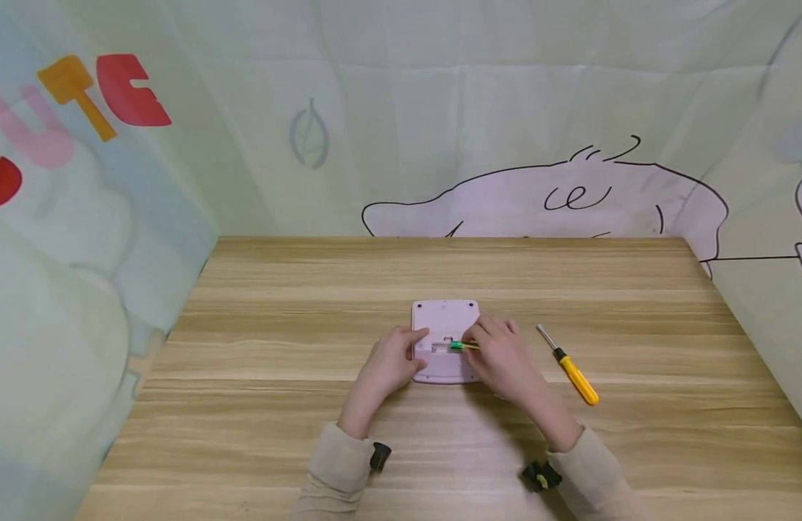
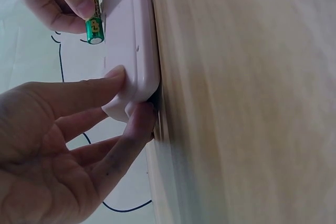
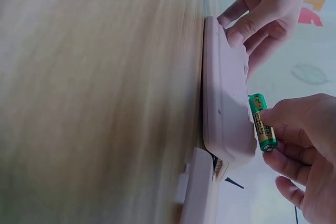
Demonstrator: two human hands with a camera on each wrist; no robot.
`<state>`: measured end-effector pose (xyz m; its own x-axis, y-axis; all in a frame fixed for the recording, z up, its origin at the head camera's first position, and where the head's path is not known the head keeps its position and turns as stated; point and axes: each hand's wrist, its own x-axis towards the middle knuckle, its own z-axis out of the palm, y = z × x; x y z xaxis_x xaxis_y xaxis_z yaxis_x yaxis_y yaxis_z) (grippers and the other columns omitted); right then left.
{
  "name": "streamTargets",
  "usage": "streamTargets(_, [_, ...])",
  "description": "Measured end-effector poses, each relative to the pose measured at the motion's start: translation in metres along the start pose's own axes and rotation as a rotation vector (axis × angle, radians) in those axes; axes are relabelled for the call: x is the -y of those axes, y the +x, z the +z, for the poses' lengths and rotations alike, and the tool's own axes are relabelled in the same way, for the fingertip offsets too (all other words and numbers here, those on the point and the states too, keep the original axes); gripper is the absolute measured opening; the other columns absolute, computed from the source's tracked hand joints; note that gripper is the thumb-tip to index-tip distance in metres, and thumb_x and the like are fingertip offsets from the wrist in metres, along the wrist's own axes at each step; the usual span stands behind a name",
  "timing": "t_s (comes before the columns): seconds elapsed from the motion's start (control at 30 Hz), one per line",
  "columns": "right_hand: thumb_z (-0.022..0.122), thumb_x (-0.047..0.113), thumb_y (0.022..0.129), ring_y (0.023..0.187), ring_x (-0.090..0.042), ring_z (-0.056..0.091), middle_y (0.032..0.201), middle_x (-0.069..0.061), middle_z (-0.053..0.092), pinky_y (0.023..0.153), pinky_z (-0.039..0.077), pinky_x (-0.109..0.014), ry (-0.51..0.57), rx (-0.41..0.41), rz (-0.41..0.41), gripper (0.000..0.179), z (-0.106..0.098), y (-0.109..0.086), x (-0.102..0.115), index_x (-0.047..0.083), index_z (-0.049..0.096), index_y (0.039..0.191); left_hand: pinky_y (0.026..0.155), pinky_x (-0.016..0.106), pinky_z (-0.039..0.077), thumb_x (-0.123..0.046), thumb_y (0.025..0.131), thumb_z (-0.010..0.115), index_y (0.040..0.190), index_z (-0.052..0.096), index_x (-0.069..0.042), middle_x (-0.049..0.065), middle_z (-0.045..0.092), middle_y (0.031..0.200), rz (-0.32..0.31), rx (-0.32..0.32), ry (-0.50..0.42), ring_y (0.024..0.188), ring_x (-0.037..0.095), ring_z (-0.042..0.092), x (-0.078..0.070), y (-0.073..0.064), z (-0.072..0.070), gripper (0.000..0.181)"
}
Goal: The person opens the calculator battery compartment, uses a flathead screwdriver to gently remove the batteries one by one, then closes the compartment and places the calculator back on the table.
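A pale pink calculator-like device (image 1: 445, 318) lies flat with its back up and a small battery slot (image 1: 438, 349) uncovered in its middle. My left hand (image 1: 393, 359) grips its left edge, with one fingertip on the upper face and another low at the side (image 2: 140, 121). Between the thumb and fingers of my right hand (image 1: 501, 358) is a small green-and-gold cylindrical battery (image 3: 263, 123). It is held lengthwise right over the slot, its green end (image 1: 456, 345) pointing left. The right fingers cover part of the device's right side in the head view.
A screwdriver (image 1: 575, 376) with a yellow handle lies on the wooden table (image 1: 296, 289), right of the right hand. Close beside the device, a separate pale pink piece (image 3: 197, 190) shows in the right wrist view. A printed curtain (image 1: 401, 130) hangs behind the table.
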<state>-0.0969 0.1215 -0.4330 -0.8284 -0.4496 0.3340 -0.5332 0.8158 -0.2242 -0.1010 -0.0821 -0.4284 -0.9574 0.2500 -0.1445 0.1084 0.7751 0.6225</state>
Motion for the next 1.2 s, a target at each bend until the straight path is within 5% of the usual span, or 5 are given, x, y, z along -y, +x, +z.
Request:
streamTargets(0.73, [0.073, 0.014, 0.080, 0.085, -0.018, 0.057, 0.088, -0.001, 0.063, 0.084, 0.039, -0.038, 0.047, -0.018, 0.116, 0.012, -0.007, -0.016, -0.013, 0.010, 0.067, 0.090, 0.102, 0.050, 0.045, -0.009, 0.082, 0.073, 0.133, 0.058, -0.008, 0.021, 0.057, 0.132, -0.007, 0.002, -0.001, 0.118, 0.035, 0.056, -0.001, 0.001, -0.001, 0.054])
streamTargets(0.97, [0.071, 0.015, 0.082, 0.091, -0.023, 0.058, 0.092, -0.001, 0.062, 0.096, 0.039, -0.056, 0.074, 0.007, 0.175, 0.011, -0.011, -0.024, -0.018, 0.011, 0.066, 0.091, 0.103, 0.050, 0.044, -0.009, 0.082, 0.073, 0.133, 0.058, -0.009, 0.022, 0.055, 0.134, -0.015, 0.005, -0.021, 0.121, 0.037, 0.055, -0.001, 0.000, -0.001, 0.053])
streamTargets(1.2, [0.073, 0.015, 0.080, 0.081, -0.016, 0.053, 0.089, -0.001, 0.062, 0.075, 0.032, -0.033, 0.053, -0.020, 0.188, 0.012, -0.012, -0.031, -0.023, 0.010, 0.067, 0.090, 0.104, 0.050, 0.044, -0.009, 0.082, 0.073, 0.132, 0.058, -0.008, 0.022, 0.055, 0.133, -0.012, 0.005, -0.020, 0.121, 0.037, 0.054, -0.001, 0.000, 0.000, 0.053])
